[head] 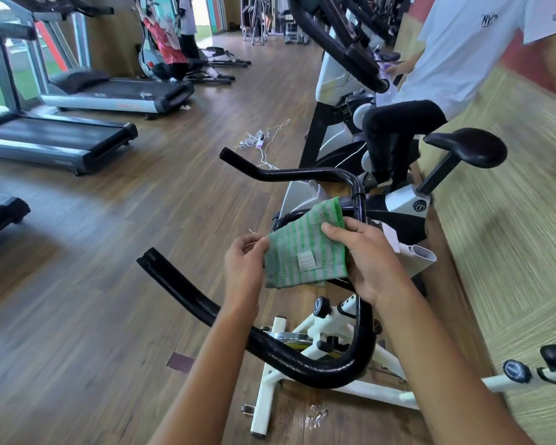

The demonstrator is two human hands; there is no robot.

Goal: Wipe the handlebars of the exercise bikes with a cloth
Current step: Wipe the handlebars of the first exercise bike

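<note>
A person's view looking down at their two bare forearms in a gym. Both hands hold one folded cloth with green and grey stripes [305, 248], which has a small white label sewn on its near face. The left hand [243, 268] pinches the cloth's left edge between thumb and fingertips. The right hand [369, 258] grips the right side, with the thumb lying across the top face and the fingers curled beneath.

The cloth sits between the two hands, above the middle of a black padded U-shaped handlebar [206, 306]. One arm of the handlebar reaches left just near of the hands and the other reaches left beyond them. The cloth's far corner meets the handlebar's centre crossbar, though it is unclear whether it touches.

The handlebar belongs to a white-framed exercise bike [270, 380] standing on the brown wooden floor [93, 316]. Three bikes show in a row on the right. Beyond the white one is a grey-bodied bike with a black saddle [469, 149], and farther still is one with large black handlebars [344, 43].

A second person in a white T-shirt [463, 53] stands at that far bike. Two treadmills [55, 136] stand on the left. One white power strip with tangled cables [260, 141] lies on the floor beyond the handlebar.
</note>
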